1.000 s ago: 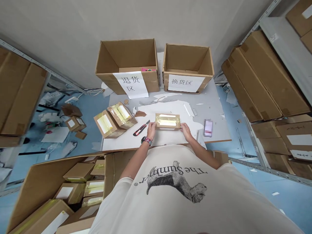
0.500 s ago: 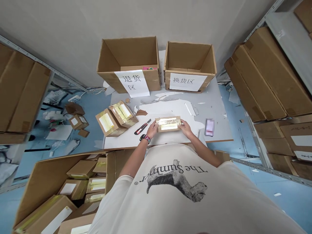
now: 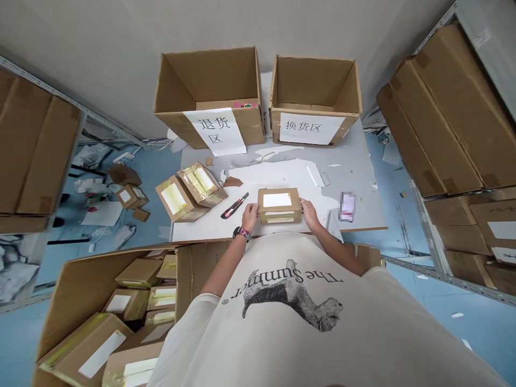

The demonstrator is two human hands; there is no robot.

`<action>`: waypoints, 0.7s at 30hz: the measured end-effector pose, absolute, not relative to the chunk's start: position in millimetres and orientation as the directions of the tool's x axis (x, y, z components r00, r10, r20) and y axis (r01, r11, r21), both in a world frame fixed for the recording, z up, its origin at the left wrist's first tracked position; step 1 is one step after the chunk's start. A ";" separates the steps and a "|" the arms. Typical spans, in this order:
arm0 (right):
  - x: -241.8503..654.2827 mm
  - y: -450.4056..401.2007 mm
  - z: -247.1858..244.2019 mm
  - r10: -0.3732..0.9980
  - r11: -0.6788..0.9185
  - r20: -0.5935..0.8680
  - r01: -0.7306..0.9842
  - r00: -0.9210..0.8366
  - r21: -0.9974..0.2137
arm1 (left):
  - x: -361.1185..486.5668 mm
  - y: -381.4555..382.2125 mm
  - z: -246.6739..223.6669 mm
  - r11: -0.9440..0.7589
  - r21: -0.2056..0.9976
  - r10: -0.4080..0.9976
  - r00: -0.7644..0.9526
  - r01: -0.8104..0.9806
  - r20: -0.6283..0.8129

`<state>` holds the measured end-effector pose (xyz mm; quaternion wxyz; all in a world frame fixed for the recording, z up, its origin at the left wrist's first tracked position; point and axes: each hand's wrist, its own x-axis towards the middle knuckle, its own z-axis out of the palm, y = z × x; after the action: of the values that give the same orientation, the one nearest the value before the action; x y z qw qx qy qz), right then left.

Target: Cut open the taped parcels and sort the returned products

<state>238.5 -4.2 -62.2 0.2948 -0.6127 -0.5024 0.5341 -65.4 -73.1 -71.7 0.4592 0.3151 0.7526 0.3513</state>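
Observation:
A small taped cardboard box (image 3: 279,211) with a white label on its upper face is held between both hands near the table's front edge. My left hand (image 3: 250,217) grips its left end, and my right hand (image 3: 309,215) grips its right end; both are closed on it, with some fingertips hidden. Just left of my left hand lies a red and black utility knife (image 3: 234,206). Two more taped boxes stand farther left, a nearer one (image 3: 176,200) and a second one (image 3: 203,184) leaning close beside it.
At the back of the table (image 3: 363,161) stand two large open cartons with paper signs, a left carton (image 3: 173,121) holding something pink and a right carton (image 3: 342,126). A phone (image 3: 347,206) lies right. Below left, a big carton (image 3: 68,290) contains several boxes. Shelves with cartons flank both sides.
The held box has been tipped, so its plain labelled face now shows above the taped side. Both hands still hold its ends. The view has shifted slightly.

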 end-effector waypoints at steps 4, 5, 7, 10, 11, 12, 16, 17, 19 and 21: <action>237.8 -9.9 -76.3 0.887 -0.379 -0.454 0.432 -0.082 -0.819 | -62.6 -78.0 -75.9 0.662 0.746 0.720 -0.334 0.070 -0.608; 237.3 -12.2 -79.5 0.879 -0.388 -0.469 0.440 -0.086 -0.810 | -60.8 -79.4 -76.5 0.670 0.740 0.719 -0.306 0.066 -0.624; 236.3 -16.5 -83.7 0.879 -0.389 -0.468 0.425 -0.095 -0.817 | -56.9 -81.4 -76.8 0.656 0.750 0.737 -0.281 0.079 -0.615; 235.1 -19.2 -82.4 0.902 -0.370 -0.424 0.355 -0.086 -0.859 | -54.1 -81.8 -73.6 0.626 0.775 0.761 -0.290 0.090 -0.581; 234.9 -19.2 -80.2 0.912 -0.357 -0.401 0.322 -0.083 -0.877 | -54.5 -81.5 -71.3 0.620 0.781 0.764 -0.287 0.075 -0.578; 234.8 -19.0 -77.6 0.923 -0.341 -0.377 0.286 -0.080 -0.896 | -55.6 -81.1 -68.4 0.611 0.789 0.768 -0.285 0.056 -0.574; 233.0 -20.5 -68.4 0.947 -0.308 -0.319 0.169 -0.045 -0.936 | -63.9 -80.4 -52.7 0.519 0.854 0.817 -0.298 0.007 -0.494; 231.9 -22.0 -67.6 0.945 -0.316 -0.325 0.156 -0.035 -0.936 | -65.8 -80.3 -48.5 0.496 0.868 0.828 -0.308 0.012 -0.469; 229.1 -25.7 -68.6 0.934 -0.352 -0.358 0.143 -0.014 -0.925 | -67.5 -79.8 -40.5 0.473 0.880 0.839 -0.331 0.048 -0.432; 226.2 -28.5 -72.7 0.916 -0.398 -0.401 0.129 0.006 -0.908 | -65.2 -78.5 -33.1 0.453 0.886 0.852 -0.343 0.102 -0.396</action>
<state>226.2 -28.5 -72.7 0.3488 -0.6175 -0.4232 0.5638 -65.2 -78.5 -33.1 0.4659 0.3341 0.7137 0.4023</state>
